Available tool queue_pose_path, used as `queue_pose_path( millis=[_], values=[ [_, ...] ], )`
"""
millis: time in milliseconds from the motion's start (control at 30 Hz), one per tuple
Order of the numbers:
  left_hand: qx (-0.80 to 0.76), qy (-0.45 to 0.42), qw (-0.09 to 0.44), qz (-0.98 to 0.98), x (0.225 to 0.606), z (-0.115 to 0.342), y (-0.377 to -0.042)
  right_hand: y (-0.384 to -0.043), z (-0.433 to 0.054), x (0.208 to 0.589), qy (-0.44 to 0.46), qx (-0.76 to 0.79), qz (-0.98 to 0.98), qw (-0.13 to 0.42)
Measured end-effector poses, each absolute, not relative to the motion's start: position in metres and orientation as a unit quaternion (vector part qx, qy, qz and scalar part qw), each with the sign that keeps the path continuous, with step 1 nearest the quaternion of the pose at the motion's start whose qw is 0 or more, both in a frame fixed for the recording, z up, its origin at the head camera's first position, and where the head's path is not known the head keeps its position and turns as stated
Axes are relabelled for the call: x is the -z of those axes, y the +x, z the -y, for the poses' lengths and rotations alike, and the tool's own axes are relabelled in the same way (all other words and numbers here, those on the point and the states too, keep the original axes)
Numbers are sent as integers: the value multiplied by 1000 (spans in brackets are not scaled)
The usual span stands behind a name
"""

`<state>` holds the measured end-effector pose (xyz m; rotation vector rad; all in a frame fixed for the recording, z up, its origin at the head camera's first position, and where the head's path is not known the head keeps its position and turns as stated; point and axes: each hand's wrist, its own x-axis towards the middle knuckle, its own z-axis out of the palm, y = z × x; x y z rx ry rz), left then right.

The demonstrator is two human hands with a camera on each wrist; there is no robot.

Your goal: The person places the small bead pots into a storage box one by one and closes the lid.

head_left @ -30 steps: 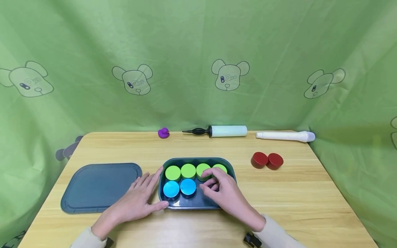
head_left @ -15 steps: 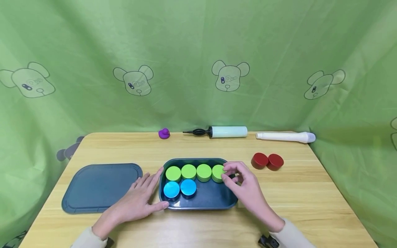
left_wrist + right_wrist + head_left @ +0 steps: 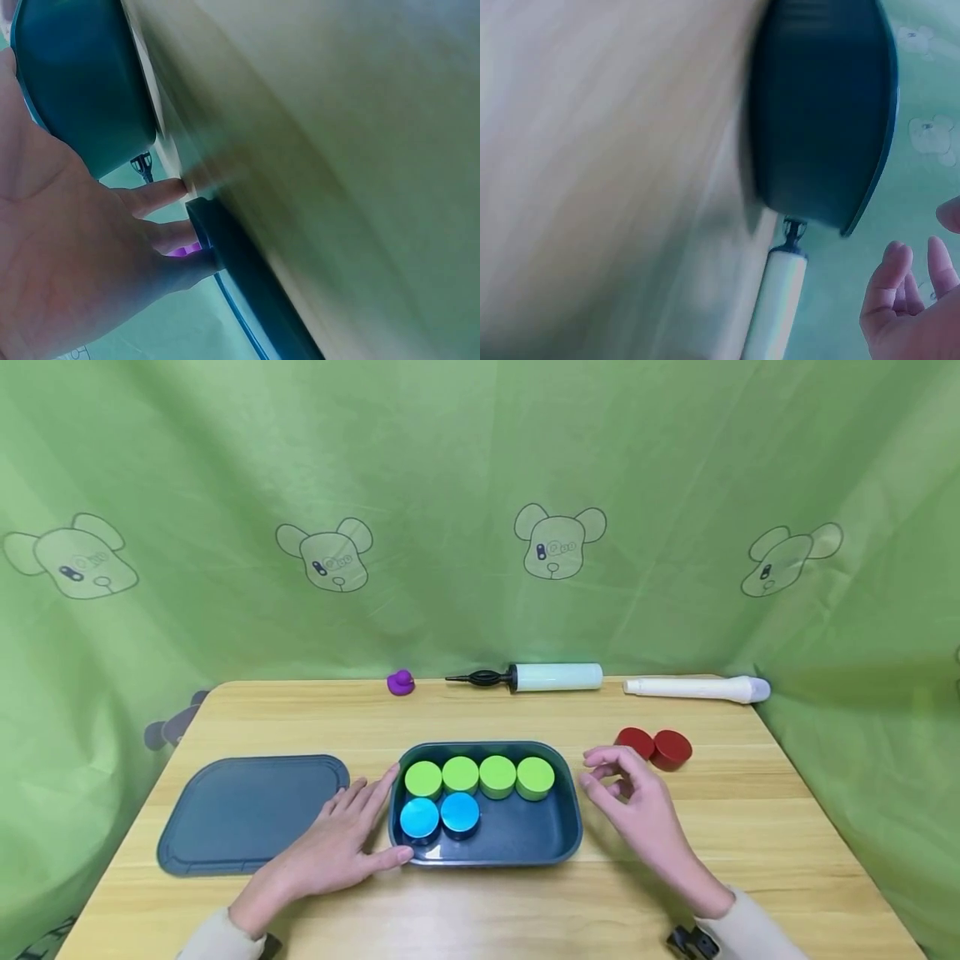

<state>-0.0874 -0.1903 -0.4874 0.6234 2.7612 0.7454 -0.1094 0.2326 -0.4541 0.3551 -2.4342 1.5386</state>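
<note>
At a wooden table (image 3: pixel 480 918), a person's left hand (image 3: pixel 341 846) is resting spread, thumb and index finger touching the left rim of a dark tray (image 3: pixel 517 835), while the empty right hand (image 3: pixel 637 802) is hovering, loosely curled, just beside the other end. Inside, two blue cylinders (image 3: pixel 419 817) are sitting before four green cylinders (image 3: pixel 498 777); beyond, two red cylinders (image 3: pixel 672 749) are standing together.

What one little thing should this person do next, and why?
Probably move the right hand to the left red cylinder: that hand holds nothing and is close by. This piece and the right red cylinder sit outside the tray, which has bare floor right of the blue cylinders, while the left hand touches its left edge.
</note>
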Motion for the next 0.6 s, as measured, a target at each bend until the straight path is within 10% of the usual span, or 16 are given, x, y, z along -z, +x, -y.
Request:
queue_pose_path(
  millis=[600],
  values=[
    [-252,213,112,-937,486,191,-88,-110,-304,462,38,-457,877,144]
  ],
)
